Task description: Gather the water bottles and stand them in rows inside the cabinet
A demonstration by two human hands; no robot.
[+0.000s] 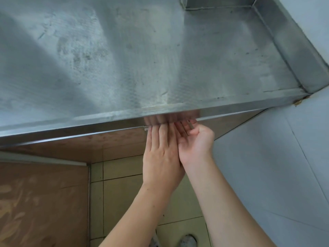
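Observation:
No water bottle is in view. Under the steel counter's front lip (106,120) a brown cabinet door (99,145) shows from above. My left hand (161,154) lies back-up, its straight fingers reaching the door's top edge, where a thin metal strip (147,128) runs. My right hand (195,145) is beside it, touching it, palm up, with its fingers curled round a small metal handle piece (191,126) at the same edge. The fingertips of both hands are partly hidden under the counter lip, which mirrors them. The cabinet's inside is hidden.
A second brown door panel (42,202) with a metal edge stands out at the lower left. Beige floor tiles (124,193) and my shoe (188,240) lie below. A grey tiled wall (276,166) closes the right side. The steel countertop (142,50) fills the upper view.

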